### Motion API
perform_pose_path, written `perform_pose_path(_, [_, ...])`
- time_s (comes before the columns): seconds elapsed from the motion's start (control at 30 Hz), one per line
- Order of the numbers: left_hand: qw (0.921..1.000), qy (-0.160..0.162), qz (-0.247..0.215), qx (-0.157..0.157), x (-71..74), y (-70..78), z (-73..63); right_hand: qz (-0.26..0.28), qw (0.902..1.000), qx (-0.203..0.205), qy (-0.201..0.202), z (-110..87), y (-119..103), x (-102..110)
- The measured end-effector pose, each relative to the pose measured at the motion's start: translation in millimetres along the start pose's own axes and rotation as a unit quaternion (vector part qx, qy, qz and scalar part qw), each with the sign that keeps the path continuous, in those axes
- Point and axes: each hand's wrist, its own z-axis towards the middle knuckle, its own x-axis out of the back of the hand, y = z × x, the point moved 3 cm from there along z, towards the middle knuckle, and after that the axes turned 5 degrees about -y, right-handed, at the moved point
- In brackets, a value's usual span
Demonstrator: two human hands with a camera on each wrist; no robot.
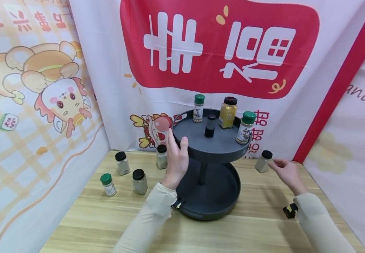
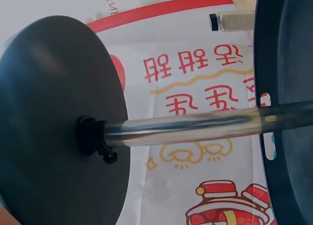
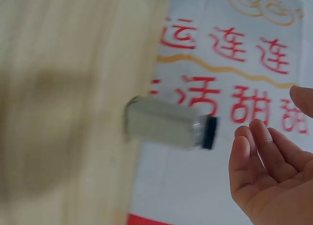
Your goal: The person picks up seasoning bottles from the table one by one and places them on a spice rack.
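Note:
A dark grey two-tier round rack (image 1: 215, 157) stands on the table. My left hand (image 1: 177, 160) touches the left side of its upper tray, fingers straight. In the left wrist view, the metal post (image 2: 190, 128) runs between the trays; only a sliver of that hand shows. My right hand (image 1: 286, 172) is beside a black-capped clear jar (image 1: 262, 163) with pale contents. The right wrist view shows this jar (image 3: 164, 123) upright on the table, apart from the loosely bent fingers (image 3: 274, 151) of my right hand.
The upper tray bears two green-capped bottles (image 1: 198, 109) (image 1: 245, 130), a yellow jar (image 1: 227, 114) and a small dark-bottomed shaker (image 1: 210, 127). Left on the table (image 1: 106, 218) stand black-capped jars (image 1: 123, 165) (image 1: 140, 183) (image 1: 161, 158) and a green-capped bottle (image 1: 109, 187). Printed cloth (image 1: 100, 70) hangs behind.

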Motion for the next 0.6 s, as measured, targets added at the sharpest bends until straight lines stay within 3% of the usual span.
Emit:
perform_pose_path(0.27, [0.9998,0.004,-0.003,-0.017,-1.1,1.2,2.2,-0.018,0.9993,-0.027,0.021,1.4,30.5,-11.0])
perform_pose_path(0.6, [0.9984,-0.02,-0.054,-0.003,8.6,-7.3,23.3,0.012,0.9961,-0.088,0.002,6.6,47.6,-20.0])
